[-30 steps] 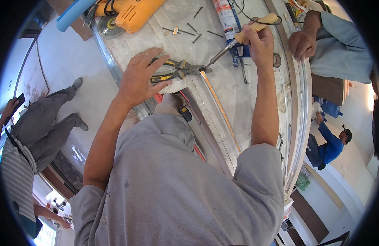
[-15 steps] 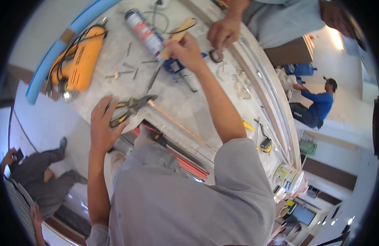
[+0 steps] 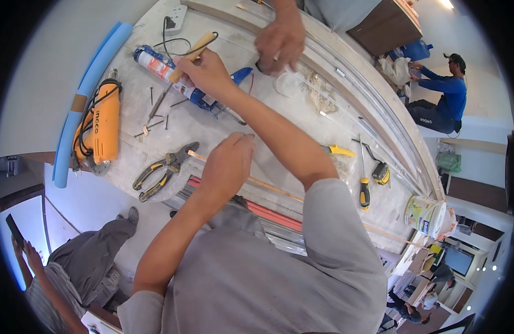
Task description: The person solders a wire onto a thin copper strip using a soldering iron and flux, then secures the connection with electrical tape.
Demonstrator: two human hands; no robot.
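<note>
Plainly, right hand (image 3: 206,73) grips soldering iron (image 3: 174,77).

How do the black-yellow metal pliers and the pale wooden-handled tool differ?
The black-yellow metal pliers lie loose; the pale wooden-handled tool is in the right hand. The pliers have two handles; the tool has one. The tool is corded; the pliers are not. Both have metal parts.

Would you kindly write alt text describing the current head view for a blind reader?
A person's right hand holds a wooden-handled soldering iron; the left hand partly hides a thin copper-coloured strip. Black-and-yellow metal pliers lie nearby on a dusty grey worktop.
</note>
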